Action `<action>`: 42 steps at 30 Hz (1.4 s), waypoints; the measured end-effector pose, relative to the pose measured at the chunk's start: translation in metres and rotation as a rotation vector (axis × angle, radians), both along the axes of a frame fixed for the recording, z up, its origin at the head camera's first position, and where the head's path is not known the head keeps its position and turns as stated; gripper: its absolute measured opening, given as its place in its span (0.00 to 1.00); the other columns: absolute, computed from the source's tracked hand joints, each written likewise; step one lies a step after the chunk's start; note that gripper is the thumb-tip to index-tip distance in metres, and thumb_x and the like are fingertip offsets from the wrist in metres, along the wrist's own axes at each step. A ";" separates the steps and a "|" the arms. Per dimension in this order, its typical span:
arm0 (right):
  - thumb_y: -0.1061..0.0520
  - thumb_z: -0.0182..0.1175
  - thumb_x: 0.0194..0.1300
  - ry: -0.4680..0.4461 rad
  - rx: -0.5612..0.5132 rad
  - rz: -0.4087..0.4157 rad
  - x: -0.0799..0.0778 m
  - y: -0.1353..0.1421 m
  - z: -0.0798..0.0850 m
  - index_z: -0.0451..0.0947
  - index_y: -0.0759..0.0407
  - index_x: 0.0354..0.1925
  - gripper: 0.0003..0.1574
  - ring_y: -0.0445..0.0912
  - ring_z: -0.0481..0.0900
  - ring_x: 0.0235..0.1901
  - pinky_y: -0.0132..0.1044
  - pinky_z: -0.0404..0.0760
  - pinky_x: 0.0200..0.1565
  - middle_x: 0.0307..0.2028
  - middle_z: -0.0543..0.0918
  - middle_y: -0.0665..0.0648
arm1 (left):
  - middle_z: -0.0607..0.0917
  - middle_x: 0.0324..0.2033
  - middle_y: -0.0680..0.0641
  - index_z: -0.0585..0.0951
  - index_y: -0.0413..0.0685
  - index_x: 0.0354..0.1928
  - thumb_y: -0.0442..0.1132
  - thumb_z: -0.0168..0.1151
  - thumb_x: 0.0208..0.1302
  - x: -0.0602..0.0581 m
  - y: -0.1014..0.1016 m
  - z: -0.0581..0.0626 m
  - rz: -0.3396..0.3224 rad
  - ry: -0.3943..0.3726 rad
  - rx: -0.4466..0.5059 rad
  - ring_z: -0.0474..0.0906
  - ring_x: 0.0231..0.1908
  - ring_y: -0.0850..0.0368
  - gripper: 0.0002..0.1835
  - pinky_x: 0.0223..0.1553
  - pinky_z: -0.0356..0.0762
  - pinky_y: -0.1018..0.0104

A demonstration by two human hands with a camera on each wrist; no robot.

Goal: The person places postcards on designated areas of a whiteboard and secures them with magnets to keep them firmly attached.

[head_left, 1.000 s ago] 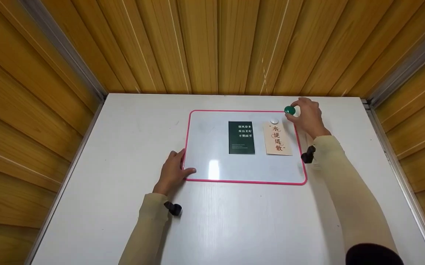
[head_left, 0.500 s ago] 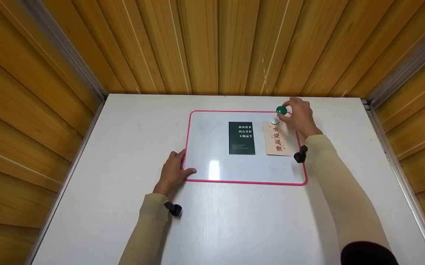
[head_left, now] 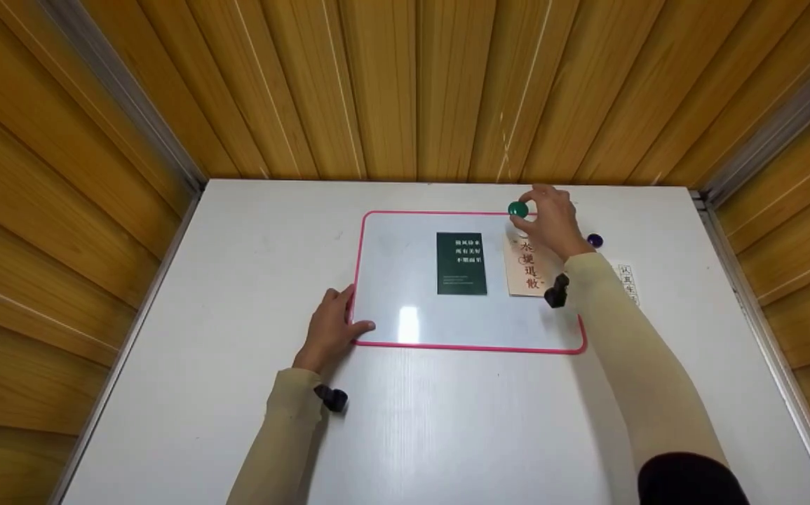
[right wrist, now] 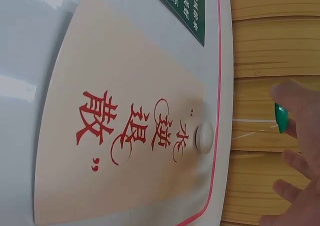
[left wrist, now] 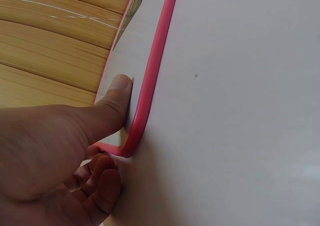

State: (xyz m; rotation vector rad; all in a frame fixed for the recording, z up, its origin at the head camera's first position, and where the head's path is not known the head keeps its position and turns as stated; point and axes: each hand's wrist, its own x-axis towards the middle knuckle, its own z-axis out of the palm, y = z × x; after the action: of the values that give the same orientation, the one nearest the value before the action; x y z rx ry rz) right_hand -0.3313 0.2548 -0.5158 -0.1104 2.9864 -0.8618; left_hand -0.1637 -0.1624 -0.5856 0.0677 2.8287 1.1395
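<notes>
A whiteboard [head_left: 390,280] with a pink rim lies on the white table. At its lower left corner my left hand [head_left: 329,326] grips the edge, thumb on top and fingers along the outside. Over the board's far edge, my right hand [head_left: 552,221] pinches a round green magnet [head_left: 518,209] between thumb and forefinger. A dark green card [head_left: 461,264] with white writing lies near the board's middle. To its right is a cream card [head_left: 522,270] with red characters, partly covered by my right arm. A white magnet [right wrist: 204,137] sits at that card's top edge.
Right of the board, a dark purple round magnet [head_left: 595,240] and a white card [head_left: 627,280] with black characters lie on the table [head_left: 257,259], the card partly behind my right sleeve. Wood-patterned walls [head_left: 390,91] enclose the table's back and sides.
My right hand has moved left along the board's far edge with the green magnet, towards the dark green card. The purple magnet and white card have come into sight. My left hand stays put.
</notes>
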 end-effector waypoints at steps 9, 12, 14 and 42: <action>0.50 0.69 0.68 0.031 0.007 0.027 -0.005 -0.018 -0.001 0.79 0.58 0.59 0.26 0.63 0.53 0.75 0.62 0.53 0.72 0.76 0.60 0.62 | 0.74 0.46 0.42 0.66 0.40 0.76 0.47 0.80 0.56 -0.002 0.001 0.002 0.001 -0.008 -0.002 0.70 0.40 0.50 0.49 0.48 0.72 0.54; 0.49 0.69 0.68 0.027 0.006 0.028 -0.006 -0.024 -0.001 0.79 0.58 0.60 0.26 0.63 0.53 0.75 0.61 0.54 0.73 0.76 0.60 0.62 | 0.74 0.47 0.42 0.66 0.41 0.76 0.47 0.80 0.56 -0.002 0.000 0.002 0.003 -0.006 0.002 0.70 0.40 0.49 0.49 0.48 0.72 0.54; 0.49 0.69 0.68 0.022 0.007 0.027 -0.007 -0.028 -0.002 0.79 0.58 0.60 0.26 0.63 0.53 0.75 0.61 0.54 0.73 0.77 0.60 0.61 | 0.74 0.46 0.42 0.66 0.41 0.76 0.46 0.80 0.56 -0.002 0.000 0.002 0.003 -0.004 0.000 0.70 0.40 0.49 0.49 0.47 0.72 0.54; 0.47 0.70 0.67 0.030 0.030 0.106 -0.013 -0.071 -0.018 0.81 0.58 0.58 0.26 0.63 0.55 0.73 0.60 0.54 0.72 0.76 0.61 0.62 | 0.74 0.46 0.44 0.66 0.43 0.77 0.45 0.80 0.56 -0.001 0.003 -0.004 0.028 -0.018 0.021 0.71 0.41 0.50 0.49 0.48 0.73 0.56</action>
State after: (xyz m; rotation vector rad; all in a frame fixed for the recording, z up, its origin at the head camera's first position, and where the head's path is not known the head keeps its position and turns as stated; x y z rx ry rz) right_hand -0.3447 0.1838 -0.5333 -0.2811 2.9879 -0.8112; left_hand -0.1649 -0.1594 -0.5900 0.0198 2.8104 1.1699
